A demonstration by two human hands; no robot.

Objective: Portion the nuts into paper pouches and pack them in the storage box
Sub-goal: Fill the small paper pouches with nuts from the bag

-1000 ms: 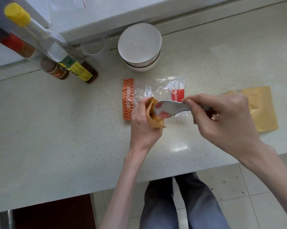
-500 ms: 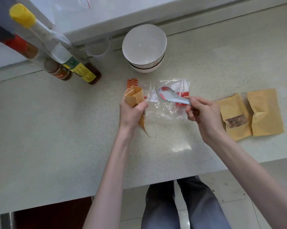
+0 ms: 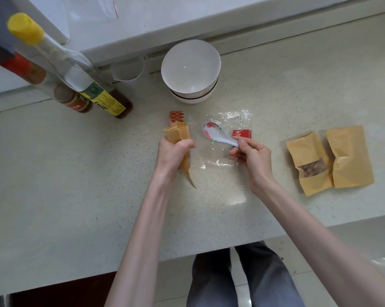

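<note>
My left hand (image 3: 172, 152) grips a brown paper pouch (image 3: 178, 135) upright, its mouth open at the top. My right hand (image 3: 252, 156) pinches the handle of a white ceramic spoon (image 3: 218, 135) with red marks in its bowl, held over a flat clear plastic bag (image 3: 220, 140) with an orange patterned header and a red label. Two more paper pouches lie to the right: one with a window showing nuts (image 3: 308, 165), one plain (image 3: 349, 157). No storage box is in view.
Stacked white bowls (image 3: 190, 69) stand behind the bag. Sauce bottles, one with a yellow cap (image 3: 61, 67), lean at the back left by a clear measuring cup (image 3: 127, 68). The counter's front edge (image 3: 209, 247) runs close to my body.
The spoon has come out of the pouch and moved right over the plastic bag. My left hand turned the pouch upright and shifted it left.
</note>
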